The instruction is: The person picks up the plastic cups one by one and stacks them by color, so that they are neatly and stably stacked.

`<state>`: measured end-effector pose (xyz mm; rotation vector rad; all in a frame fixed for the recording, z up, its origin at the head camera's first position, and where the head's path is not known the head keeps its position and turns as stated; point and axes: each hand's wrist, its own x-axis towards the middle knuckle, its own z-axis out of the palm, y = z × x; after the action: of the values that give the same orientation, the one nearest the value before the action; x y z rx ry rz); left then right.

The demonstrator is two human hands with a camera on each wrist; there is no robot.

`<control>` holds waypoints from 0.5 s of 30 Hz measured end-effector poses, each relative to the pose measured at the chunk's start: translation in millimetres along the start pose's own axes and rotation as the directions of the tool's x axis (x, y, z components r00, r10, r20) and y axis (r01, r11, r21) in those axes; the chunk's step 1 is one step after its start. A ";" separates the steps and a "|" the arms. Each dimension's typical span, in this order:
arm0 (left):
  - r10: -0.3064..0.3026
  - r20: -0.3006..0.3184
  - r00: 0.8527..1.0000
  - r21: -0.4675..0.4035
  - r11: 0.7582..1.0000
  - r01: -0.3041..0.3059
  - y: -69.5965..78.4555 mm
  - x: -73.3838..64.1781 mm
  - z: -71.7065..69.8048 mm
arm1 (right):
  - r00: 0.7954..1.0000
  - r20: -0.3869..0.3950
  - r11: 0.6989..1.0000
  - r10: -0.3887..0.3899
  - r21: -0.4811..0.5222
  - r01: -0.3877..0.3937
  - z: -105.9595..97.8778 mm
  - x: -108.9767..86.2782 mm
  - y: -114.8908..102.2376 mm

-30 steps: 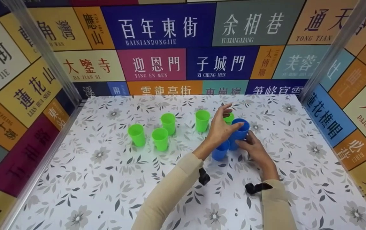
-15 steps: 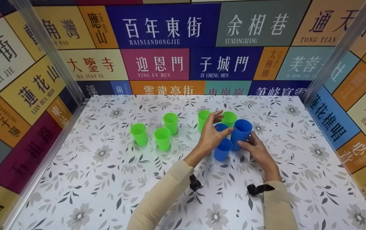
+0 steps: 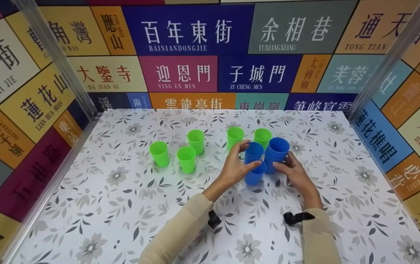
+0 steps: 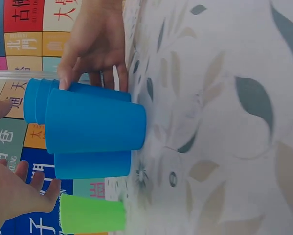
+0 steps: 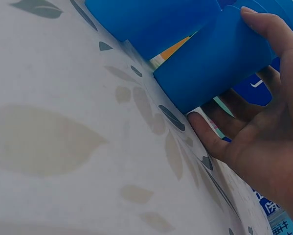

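My right hand point(image 3: 298, 174) grips a stack of nested blue cups point(image 3: 279, 150), thumb on the near side and fingers behind, as the right wrist view also shows. Just left of the stack stand two single blue cups, a front cup point(image 3: 254, 176) and a rear cup point(image 3: 253, 149), both upright. My left hand point(image 3: 235, 167) is beside these two, its thumb over the front cup's rim in the head view. From the left wrist, a gap shows between its spread thumb and fingers point(image 4: 36, 188) and the front cup point(image 4: 95, 122).
Behind the blue cups stand two green cups, one left point(image 3: 235, 136) and one right point(image 3: 262, 135). Farther left are three more green cups, at the left point(image 3: 159, 154), front point(image 3: 187, 160) and back point(image 3: 195, 142). Sign-patterned walls point(image 3: 186, 31) border the floral tabletop point(image 3: 122, 209).
My left hand has drawn away from the stack, moving left and down beside the single blue cups, and the rear one now shows. The right hand stays on the stack.
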<state>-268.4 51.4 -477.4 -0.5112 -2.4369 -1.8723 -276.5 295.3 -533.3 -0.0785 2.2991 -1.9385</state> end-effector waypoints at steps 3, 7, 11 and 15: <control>-0.018 0.022 1.000 0.012 1.000 0.018 -4.7 -3.7 -1.0 | 1.000 0.001 1.000 -0.007 -0.004 0.007 0.0 -0.1 0.3; -0.059 0.051 0.997 0.035 0.998 0.057 -12.1 -6.5 -2.3 | 1.000 0.007 1.000 -0.008 -0.011 0.008 0.0 -0.2 -0.2; -0.061 0.068 0.996 0.043 0.997 0.059 -19.5 -7.7 -4.3 | 1.000 0.009 1.000 -0.007 -0.011 0.007 0.2 0.0 -0.4; -0.060 0.090 0.994 0.040 0.998 0.056 -24.0 -10.2 -6.0 | 1.000 0.003 1.000 0.003 0.001 -0.003 0.8 -0.5 -0.2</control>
<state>-266.4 37.9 -500.4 -0.5410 -2.5661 -1.8601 -275.9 294.6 -533.1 -0.0777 2.2943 -1.9367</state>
